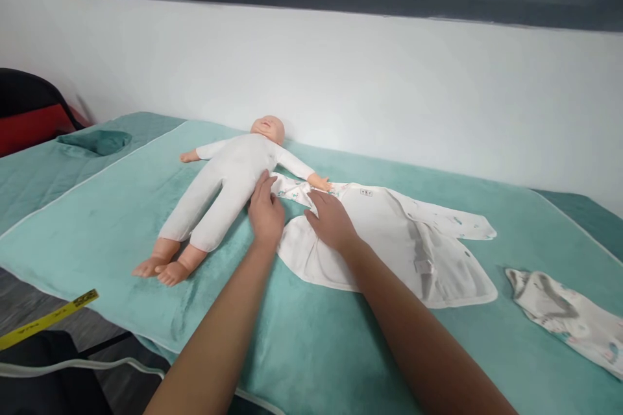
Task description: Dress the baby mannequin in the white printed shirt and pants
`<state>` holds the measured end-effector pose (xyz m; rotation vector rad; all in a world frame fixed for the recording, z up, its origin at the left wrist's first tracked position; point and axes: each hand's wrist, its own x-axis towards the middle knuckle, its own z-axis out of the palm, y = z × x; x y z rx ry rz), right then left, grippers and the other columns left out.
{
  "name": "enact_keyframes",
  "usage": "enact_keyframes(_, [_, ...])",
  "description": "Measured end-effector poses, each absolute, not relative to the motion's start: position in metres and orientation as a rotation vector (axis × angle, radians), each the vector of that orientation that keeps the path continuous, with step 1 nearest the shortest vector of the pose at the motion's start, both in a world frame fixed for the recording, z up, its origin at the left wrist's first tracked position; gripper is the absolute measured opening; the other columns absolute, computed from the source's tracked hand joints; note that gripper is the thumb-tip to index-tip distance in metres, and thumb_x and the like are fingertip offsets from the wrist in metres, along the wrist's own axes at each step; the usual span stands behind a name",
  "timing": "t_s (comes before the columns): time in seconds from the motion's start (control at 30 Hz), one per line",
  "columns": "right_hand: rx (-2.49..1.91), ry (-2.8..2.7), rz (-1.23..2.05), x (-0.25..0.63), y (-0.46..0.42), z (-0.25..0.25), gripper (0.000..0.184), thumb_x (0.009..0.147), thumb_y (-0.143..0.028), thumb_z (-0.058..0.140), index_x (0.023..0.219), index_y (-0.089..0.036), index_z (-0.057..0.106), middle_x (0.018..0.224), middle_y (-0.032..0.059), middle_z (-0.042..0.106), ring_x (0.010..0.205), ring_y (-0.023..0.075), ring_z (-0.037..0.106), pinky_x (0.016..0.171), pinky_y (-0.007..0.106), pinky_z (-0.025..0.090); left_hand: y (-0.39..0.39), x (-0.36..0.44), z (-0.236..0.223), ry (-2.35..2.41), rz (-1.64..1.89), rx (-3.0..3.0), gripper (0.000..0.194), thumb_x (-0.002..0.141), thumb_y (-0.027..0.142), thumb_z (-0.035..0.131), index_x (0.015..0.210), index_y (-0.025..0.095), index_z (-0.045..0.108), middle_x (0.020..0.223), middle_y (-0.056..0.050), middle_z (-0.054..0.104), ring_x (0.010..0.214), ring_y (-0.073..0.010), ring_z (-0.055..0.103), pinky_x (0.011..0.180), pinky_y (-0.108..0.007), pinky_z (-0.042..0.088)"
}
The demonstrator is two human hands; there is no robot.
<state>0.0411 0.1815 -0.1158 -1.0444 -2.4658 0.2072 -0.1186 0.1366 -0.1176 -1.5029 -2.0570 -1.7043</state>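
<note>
A baby doll (238, 165) in a white cloth body lies on its back on a green padded mat, head toward the wall. Beside it, a white baby shirt (374, 233) with a small print on its sleeves lies spread out and unfastened. My left hand (267, 211) rests against the doll's hip, near the cuff of the shirt's left sleeve, fingers stretched. My right hand (332, 219) lies over that sleeve, its thumb and fingers apart. The doll's hand (319, 182) lies on top of the sleeve near my right fingers.
A folded printed baby garment (569, 314) lies at the mat's right. The green mat (97, 207) reaches the white wall behind. A yellow tape strip (48, 320) and a pale cable (82, 365) are at lower left. A black and red object (36, 123) stands at far left.
</note>
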Motion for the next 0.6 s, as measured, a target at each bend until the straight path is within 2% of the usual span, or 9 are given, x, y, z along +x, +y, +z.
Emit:
enact_keyframes(0.07, [-1.067,-2.464,0.195,0.04,0.183,-0.116,0.04,0.095,-0.032,0.046,0.131,-0.014,0.052,0.134,0.0143,0.057,0.125,0.0281,0.049,0.106,0.043,0.037,0.136,-0.117,-0.117,-2.105,-1.647,-1.469,0.041,0.08,0.002,0.042,0.112,0.019,0.061,0.124,-0.01,0.062,0.121,-0.0219,0.055,0.107,-0.039,0.043])
enact_keyframes(0.17, [-1.119,-2.434,0.207,0.038,0.187,-0.116,0.042,0.096,-0.036,0.046,0.131,-0.013,0.051,0.133,0.015,0.057,0.124,0.0285,0.05,0.106,0.043,0.036,0.135,-0.114,-0.115,-2.205,-1.53,-1.421,0.028,0.083,0.011,0.049,0.108,0.018,0.06,0.107,-0.01,0.062,0.104,-0.0236,0.06,0.094,-0.039,0.049])
enact_keyframes(0.3, [-1.183,-2.372,0.256,0.037,0.195,-0.115,0.043,0.096,-0.037,0.043,0.131,-0.012,0.05,0.133,0.0149,0.058,0.125,0.0268,0.05,0.105,0.041,0.037,0.134,-0.113,-0.117,-2.197,-1.499,-1.43,0.031,0.082,0.004,0.044,0.104,0.018,0.06,0.103,-0.009,0.057,0.096,-0.0216,0.06,0.09,-0.037,0.049])
enact_keyframes(0.43, [-1.184,-2.379,0.268,0.039,0.199,-0.116,0.044,0.096,-0.038,0.044,0.132,-0.013,0.05,0.134,0.0142,0.057,0.126,0.0269,0.05,0.107,0.041,0.036,0.136,-0.117,-0.121,-2.072,-1.536,-1.433,0.032,0.081,0.001,0.04,0.097,0.019,0.062,0.1,-0.009,0.054,0.095,-0.0215,0.058,0.089,-0.036,0.048])
enact_keyframes(0.6, [-1.196,-2.418,0.217,0.041,0.194,-0.115,0.055,0.094,-0.043,0.047,0.139,-0.013,0.045,0.153,0.0166,0.037,0.14,0.0279,0.035,0.113,0.043,0.029,0.148,-0.125,-0.12,-1.975,-1.5,-1.474,0.034,0.078,-0.004,0.038,0.088,0.019,0.061,0.095,-0.007,0.052,0.093,-0.0207,0.056,0.084,-0.034,0.047])
